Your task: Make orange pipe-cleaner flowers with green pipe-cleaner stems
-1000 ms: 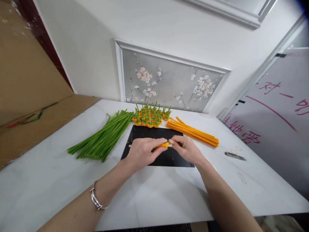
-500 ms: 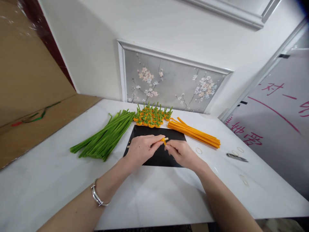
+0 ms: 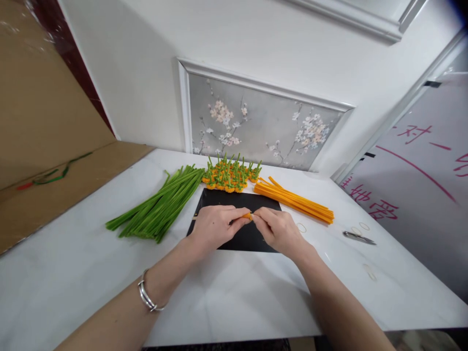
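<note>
Over a black mat point(image 3: 234, 239), my left hand point(image 3: 214, 225) pinches a short, bent piece of orange pipe cleaner point(image 3: 248, 216) between thumb and fingers. The fingertips of my right hand point(image 3: 278, 228) close on the other end of that piece, and the two hands almost meet. Much of the piece is hidden by fingers. Just behind the mat stand several orange pipe-cleaner flower heads point(image 3: 229, 183) with green stems pointing up. A bundle of orange pipe cleaners point(image 3: 296, 201) lies to the right, and a bundle of green pipe cleaners point(image 3: 161, 207) to the left.
Small scissors or snips point(image 3: 359, 238) and several thin rubber bands point(image 3: 301, 227) lie on the right of the white marbled table point(image 3: 234, 302). Cardboard point(image 3: 73, 180) borders the left side, a wall point(image 3: 146, 87) the back. A whiteboard point(image 3: 413, 170) with red writing leans at right.
My right hand has moved slightly up and closer to the left fingertips. A pale stick end that showed beyond the left fingers is now covered. My left hand stays in place.
</note>
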The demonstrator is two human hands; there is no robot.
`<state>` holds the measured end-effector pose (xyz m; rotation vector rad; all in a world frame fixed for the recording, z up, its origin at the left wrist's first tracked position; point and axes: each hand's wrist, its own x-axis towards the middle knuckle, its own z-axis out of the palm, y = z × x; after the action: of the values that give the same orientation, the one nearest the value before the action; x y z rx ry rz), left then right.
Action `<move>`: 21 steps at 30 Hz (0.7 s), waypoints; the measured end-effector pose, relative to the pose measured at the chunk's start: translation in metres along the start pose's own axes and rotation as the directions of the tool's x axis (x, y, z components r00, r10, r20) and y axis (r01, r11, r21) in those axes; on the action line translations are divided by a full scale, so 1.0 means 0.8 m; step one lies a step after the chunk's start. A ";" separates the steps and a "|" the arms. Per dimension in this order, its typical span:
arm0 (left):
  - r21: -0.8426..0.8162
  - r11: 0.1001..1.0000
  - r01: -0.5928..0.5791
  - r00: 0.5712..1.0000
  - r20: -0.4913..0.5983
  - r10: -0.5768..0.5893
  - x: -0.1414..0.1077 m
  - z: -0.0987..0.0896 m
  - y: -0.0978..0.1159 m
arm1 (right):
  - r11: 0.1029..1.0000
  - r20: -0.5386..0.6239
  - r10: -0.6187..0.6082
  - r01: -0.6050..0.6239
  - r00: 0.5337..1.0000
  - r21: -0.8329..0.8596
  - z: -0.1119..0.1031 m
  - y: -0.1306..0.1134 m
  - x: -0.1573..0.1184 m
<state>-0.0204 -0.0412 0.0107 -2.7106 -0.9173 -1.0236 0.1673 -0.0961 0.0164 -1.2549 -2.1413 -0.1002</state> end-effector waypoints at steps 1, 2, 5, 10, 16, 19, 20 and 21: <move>0.004 1.000 -0.001 1.000 -0.003 0.001 0.000 0.000 0.000 | 1.000 -0.006 0.005 -0.005 1.000 0.012 0.000 0.000 0.000; 0.007 1.000 -0.001 1.000 -0.006 0.001 0.000 0.001 0.001 | 1.000 -0.018 0.012 -0.012 1.000 0.026 0.000 0.000 0.000; 0.016 1.000 -0.011 1.000 -0.026 0.011 0.001 0.000 0.002 | 0.994 -0.077 0.075 -0.068 0.994 0.089 0.000 0.000 0.000; 0.040 0.997 -0.063 0.995 -0.069 0.065 0.001 0.000 0.004 | 0.955 -0.005 0.178 -0.172 0.984 0.243 -0.004 -0.001 0.003; 0.053 0.993 -0.108 0.991 -0.077 0.112 -0.001 0.002 0.005 | 0.923 0.087 0.221 -0.237 0.971 0.304 -0.004 0.000 0.007; 0.063 0.989 -0.134 0.984 -0.105 0.140 -0.001 0.002 0.005 | 0.894 0.102 0.248 -0.268 0.963 0.360 -0.002 0.001 0.008; 0.076 0.985 -0.152 0.980 -0.117 0.160 -0.001 0.002 0.005 | 0.877 0.120 0.266 -0.292 0.957 0.382 -0.001 0.001 0.008; 0.094 0.980 -0.174 0.975 -0.124 0.185 0.000 0.002 0.006 | 0.850 0.150 0.291 -0.327 0.945 0.412 0.000 0.002 0.008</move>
<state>-0.0172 -0.0447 0.0101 -2.5662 -0.6636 -1.0875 0.1664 -0.0903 0.0196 -1.3240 -1.8536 0.5477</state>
